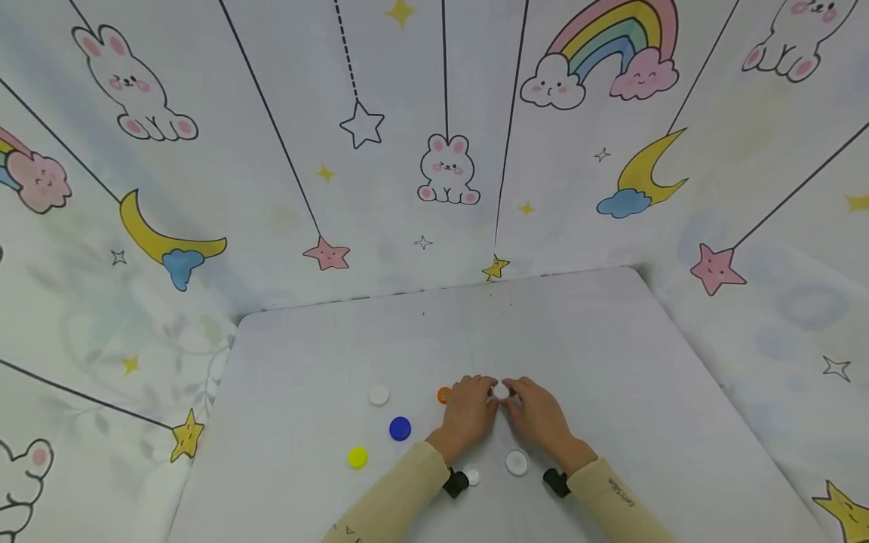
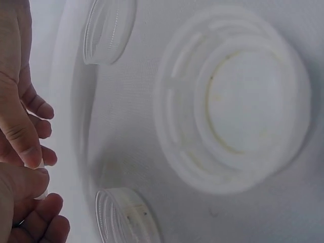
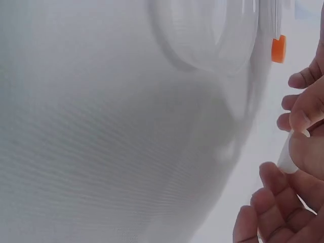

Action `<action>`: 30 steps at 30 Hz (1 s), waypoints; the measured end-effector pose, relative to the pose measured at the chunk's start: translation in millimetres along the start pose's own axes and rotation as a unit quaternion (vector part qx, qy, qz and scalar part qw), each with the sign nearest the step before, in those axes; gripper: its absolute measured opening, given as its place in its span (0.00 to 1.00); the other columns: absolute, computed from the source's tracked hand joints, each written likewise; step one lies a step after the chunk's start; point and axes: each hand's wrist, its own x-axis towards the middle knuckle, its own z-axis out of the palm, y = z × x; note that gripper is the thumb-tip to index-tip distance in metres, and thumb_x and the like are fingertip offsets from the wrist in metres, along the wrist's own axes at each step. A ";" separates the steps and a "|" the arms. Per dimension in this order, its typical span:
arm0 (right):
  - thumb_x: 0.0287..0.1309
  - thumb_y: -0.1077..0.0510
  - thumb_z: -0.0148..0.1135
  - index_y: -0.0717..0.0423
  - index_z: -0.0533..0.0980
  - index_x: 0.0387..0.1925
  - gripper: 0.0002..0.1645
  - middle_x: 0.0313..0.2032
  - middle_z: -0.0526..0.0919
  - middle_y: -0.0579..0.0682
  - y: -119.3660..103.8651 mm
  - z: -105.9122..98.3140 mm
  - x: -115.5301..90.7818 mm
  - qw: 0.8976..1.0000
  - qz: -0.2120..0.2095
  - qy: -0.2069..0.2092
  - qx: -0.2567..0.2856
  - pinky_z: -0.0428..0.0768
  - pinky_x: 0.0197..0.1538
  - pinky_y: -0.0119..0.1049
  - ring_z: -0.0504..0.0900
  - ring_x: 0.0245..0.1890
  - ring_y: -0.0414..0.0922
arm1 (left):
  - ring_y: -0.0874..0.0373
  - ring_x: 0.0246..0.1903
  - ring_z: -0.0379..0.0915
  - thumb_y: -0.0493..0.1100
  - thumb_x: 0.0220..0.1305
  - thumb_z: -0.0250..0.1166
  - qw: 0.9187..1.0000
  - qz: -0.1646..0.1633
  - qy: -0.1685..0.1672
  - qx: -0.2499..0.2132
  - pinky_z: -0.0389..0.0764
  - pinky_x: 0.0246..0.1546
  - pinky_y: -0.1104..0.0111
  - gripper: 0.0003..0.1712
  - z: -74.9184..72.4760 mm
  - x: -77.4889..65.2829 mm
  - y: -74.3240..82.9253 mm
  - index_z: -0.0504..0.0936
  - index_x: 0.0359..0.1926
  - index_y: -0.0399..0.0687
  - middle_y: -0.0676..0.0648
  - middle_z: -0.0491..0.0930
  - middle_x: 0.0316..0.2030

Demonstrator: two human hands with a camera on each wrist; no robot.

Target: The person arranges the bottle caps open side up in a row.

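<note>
Head view: left hand (image 1: pixel 470 409) and right hand (image 1: pixel 541 413) pinch a partly hidden white cap (image 1: pixel 501 391).

A white tabletop (image 1: pixel 292 362) has rounded far corners. On it lie a blue cap (image 1: pixel 400 428), a yellow cap (image 1: pixel 357 458), an orange cap (image 1: pixel 443 395) and three whitish caps (image 1: pixel 379 395).
</note>
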 end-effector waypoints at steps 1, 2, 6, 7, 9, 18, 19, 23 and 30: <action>0.53 0.61 0.71 0.58 0.79 0.51 0.22 0.37 0.81 0.47 -0.4 -0.9 0.0 1.000 0.002 -0.002 0.001 0.79 0.37 0.41 0.80 0.33 0.43 | 0.60 0.33 0.73 0.46 0.58 0.71 1.000 0.000 0.000 -0.002 0.71 0.32 0.71 0.16 -1.4 0.0 0.9 0.82 0.48 0.50 0.56 0.81 0.33; 0.54 0.61 0.71 0.58 0.79 0.52 0.23 0.37 0.81 0.47 -1.1 -1.9 0.1 1.000 0.005 -0.004 0.003 0.79 0.37 0.41 0.80 0.33 0.43 | 0.61 0.33 0.73 0.46 0.58 0.71 1.000 -0.002 -0.001 -0.004 0.71 0.32 0.71 0.16 -2.7 0.2 1.6 0.82 0.48 0.50 0.56 0.81 0.33; 0.55 0.61 0.70 0.56 0.78 0.54 0.24 0.38 0.81 0.48 -3.4 -5.4 0.8 1.000 0.008 -0.004 0.010 0.79 0.37 0.40 0.80 0.33 0.42 | 0.61 0.33 0.72 0.45 0.60 0.70 1.000 -0.007 -0.001 -0.015 0.70 0.33 0.71 0.16 -6.1 0.7 3.0 0.82 0.49 0.51 0.57 0.80 0.33; 0.55 0.61 0.70 0.56 0.78 0.54 0.24 0.39 0.81 0.48 -3.8 -6.2 0.9 1.000 0.007 -0.002 0.011 0.79 0.36 0.40 0.79 0.33 0.42 | 0.61 0.33 0.72 0.46 0.60 0.70 1.000 -0.009 -0.003 -0.019 0.70 0.33 0.71 0.17 -6.7 1.0 3.1 0.82 0.50 0.51 0.57 0.80 0.33; 0.55 0.61 0.70 0.56 0.78 0.55 0.24 0.39 0.81 0.48 -4.5 -7.7 1.3 1.000 0.006 0.003 0.015 0.79 0.36 0.40 0.80 0.34 0.42 | 0.61 0.33 0.72 0.46 0.60 0.70 1.000 -0.012 -0.005 -0.025 0.70 0.34 0.71 0.17 -7.8 1.9 3.4 0.82 0.50 0.51 0.57 0.80 0.34; 0.54 0.63 0.71 0.54 0.79 0.52 0.22 0.37 0.81 0.46 -2.9 -8.8 -0.6 0.999 -0.004 0.029 0.023 0.80 0.35 0.39 0.82 0.34 0.43 | 0.60 0.33 0.73 0.45 0.63 0.67 0.999 -0.010 -0.007 -0.044 0.73 0.35 0.70 0.16 -13.4 2.1 7.6 0.84 0.51 0.47 0.55 0.82 0.33; 0.54 0.63 0.71 0.54 0.80 0.52 0.22 0.37 0.81 0.46 -3.2 -9.3 -0.6 0.999 -0.008 0.035 0.026 0.80 0.35 0.39 0.81 0.33 0.43 | 0.60 0.33 0.73 0.45 0.64 0.66 0.999 -0.011 -0.009 -0.049 0.73 0.35 0.70 0.16 -14.0 1.9 8.1 0.84 0.51 0.47 0.55 0.82 0.33; 0.54 0.63 0.70 0.55 0.80 0.51 0.21 0.35 0.80 0.46 -3.8 -11.1 -0.8 0.998 -0.020 0.051 0.030 0.80 0.34 0.38 0.81 0.32 0.42 | 0.61 0.32 0.74 0.44 0.66 0.64 0.995 -0.023 -0.013 -0.094 0.74 0.35 0.71 0.15 -15.2 2.0 8.5 0.84 0.51 0.46 0.54 0.82 0.32; 0.52 0.63 0.73 0.55 0.79 0.54 0.26 0.34 0.79 0.45 -3.6 -12.8 -2.0 0.998 -0.026 0.048 0.030 0.76 0.31 0.33 0.76 0.31 0.39 | 0.69 0.30 0.75 0.44 0.68 0.62 0.964 -0.109 -0.036 -0.241 0.75 0.31 0.74 0.12 -11.4 6.0 6.9 0.85 0.49 0.47 0.56 0.84 0.32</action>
